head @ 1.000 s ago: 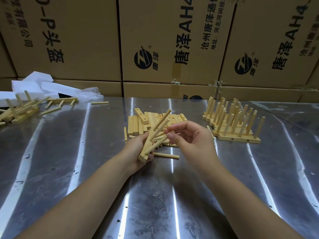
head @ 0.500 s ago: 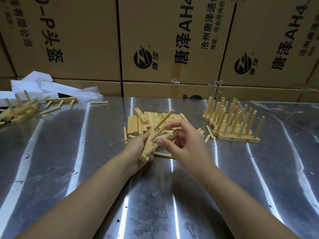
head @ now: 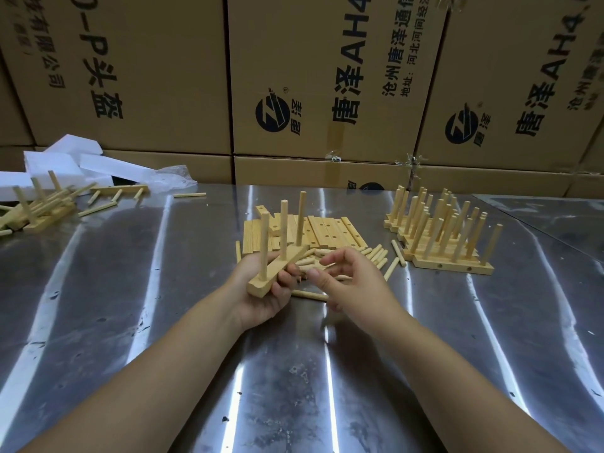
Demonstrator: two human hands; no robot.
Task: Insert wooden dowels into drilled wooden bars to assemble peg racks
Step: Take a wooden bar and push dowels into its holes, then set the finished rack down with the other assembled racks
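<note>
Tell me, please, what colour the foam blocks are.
The foam blocks are white; head view.

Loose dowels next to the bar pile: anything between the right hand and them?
Nothing visible. The right hand hovers just over the loose dowels, fingers loosely curled, apparently empty. The bar with three dowels, gripped by the left hand, sits off to its left, not in the path.

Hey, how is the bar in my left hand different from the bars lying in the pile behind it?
The held bar carries three dowels standing in it; the piled bars show empty holes. The held bar is tilted above the table in the left hand; the piled bars lie flat on the metal table. Both are pale drilled wood.
</note>
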